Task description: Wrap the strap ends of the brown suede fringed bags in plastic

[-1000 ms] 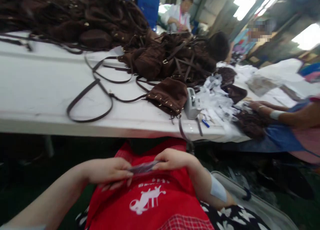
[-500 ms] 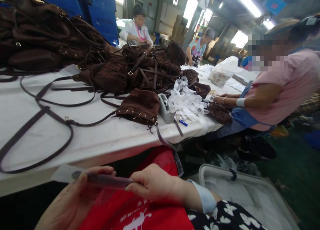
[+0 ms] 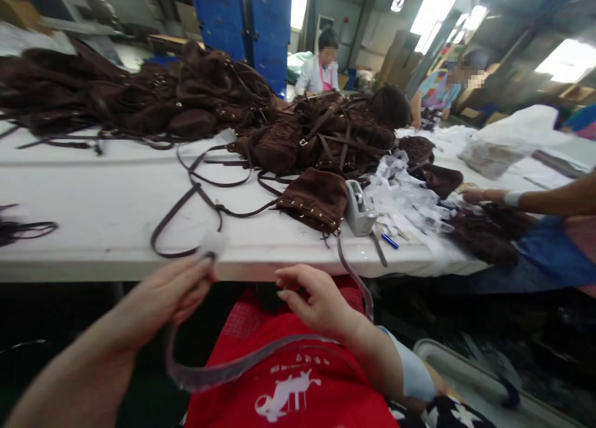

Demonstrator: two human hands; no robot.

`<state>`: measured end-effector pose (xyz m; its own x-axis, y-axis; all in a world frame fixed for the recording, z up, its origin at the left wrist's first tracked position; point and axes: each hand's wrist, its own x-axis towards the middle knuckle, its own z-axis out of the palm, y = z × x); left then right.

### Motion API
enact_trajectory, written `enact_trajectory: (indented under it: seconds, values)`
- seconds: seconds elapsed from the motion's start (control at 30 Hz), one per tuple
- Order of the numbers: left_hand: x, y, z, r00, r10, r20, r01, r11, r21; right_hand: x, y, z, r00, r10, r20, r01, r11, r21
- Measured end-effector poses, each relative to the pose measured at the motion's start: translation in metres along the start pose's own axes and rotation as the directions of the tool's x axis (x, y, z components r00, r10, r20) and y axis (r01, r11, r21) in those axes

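My left hand (image 3: 174, 294) is closed around the end of a dark bag strap, with a blurred whitish wrapping piece (image 3: 213, 245) sticking out above the fingers. Below it the bag strap (image 3: 209, 377), with a shiny, film-like surface, hangs in a loop across my red apron and passes behind my right forearm. My right hand (image 3: 316, 294) is by the table edge, thumb and fingers apart, nothing visible in it. A brown suede-like drawstring bag (image 3: 314, 198) with metal eyelets lies on the table, a strap running down from its right side over the edge.
A grey tape dispenser (image 3: 361, 210) stands beside the bag, near a blue pen-like piece (image 3: 390, 241) and a pile of white strips (image 3: 400, 192). Brown bags (image 3: 139, 99) are heaped along the white table (image 3: 93, 198). A co-worker's arm (image 3: 549, 195) reaches in at right; a pale bin (image 3: 460, 372) stands below.
My right hand has let go of the strap and moved up towards the table edge. My left hand has risen with the strap end, and the strap now hangs in a loop. The view has turned left.
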<state>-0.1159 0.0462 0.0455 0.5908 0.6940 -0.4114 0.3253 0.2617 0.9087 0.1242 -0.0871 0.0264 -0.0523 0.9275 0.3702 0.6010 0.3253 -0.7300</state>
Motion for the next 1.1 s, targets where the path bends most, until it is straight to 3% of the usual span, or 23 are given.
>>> enact_trajectory:
  seconds: [0.1, 0.23, 0.3, 0.4, 0.5, 0.63, 0.83, 0.97, 1.1]
  values:
    - [0.007, -0.01, 0.044, 0.986, 0.01, 0.166, 0.004, 0.996, -0.084, 0.013, 0.001, 0.006, 0.993, -0.077, -0.09, 0.059, 0.98, -0.189]
    - [0.016, -0.02, 0.079, 0.963, 0.063, 0.263, -0.008, 0.979, -0.205, 0.018, 0.005, 0.015, 0.974, -0.185, 0.133, 0.227, 0.834, -0.502]
    - [0.016, -0.022, 0.083, 0.959, 0.089, 0.27, -0.022, 0.97, -0.241, 0.016, 0.008, 0.018, 0.963, -0.186, 0.198, 0.267, 0.78, -0.567]
    - [0.017, -0.023, 0.08, 0.951, 0.11, 0.288, -0.039, 0.97, -0.241, 0.013, 0.014, 0.018, 0.965, -0.171, 0.2, 0.261, 0.726, -0.636]
    - [0.022, -0.025, 0.079, 0.957, 0.077, 0.28, -0.027, 0.984, -0.178, 0.012, 0.022, 0.017, 0.978, -0.155, 0.142, 0.209, 0.685, -0.698]
    - [0.034, -0.034, 0.085, 0.98, 0.068, 0.189, -0.044, 0.991, -0.127, 0.013, 0.029, 0.014, 0.993, -0.114, 0.02, 0.089, 0.642, -0.761]
    - [0.04, -0.034, 0.096, 0.984, 0.083, 0.156, -0.057, 0.985, -0.165, 0.011, 0.029, 0.011, 0.989, -0.137, 0.058, 0.128, 0.58, -0.804]
    - [0.04, -0.029, 0.104, 0.982, 0.144, 0.124, -0.125, 0.98, -0.153, 0.013, 0.028, 0.009, 0.999, -0.043, 0.01, 0.035, 0.625, -0.78]
    - [0.044, -0.031, 0.114, 0.991, 0.133, 0.029, -0.125, 0.976, -0.179, 0.019, 0.028, 0.013, 0.97, 0.201, -0.133, -0.241, 0.819, -0.52]
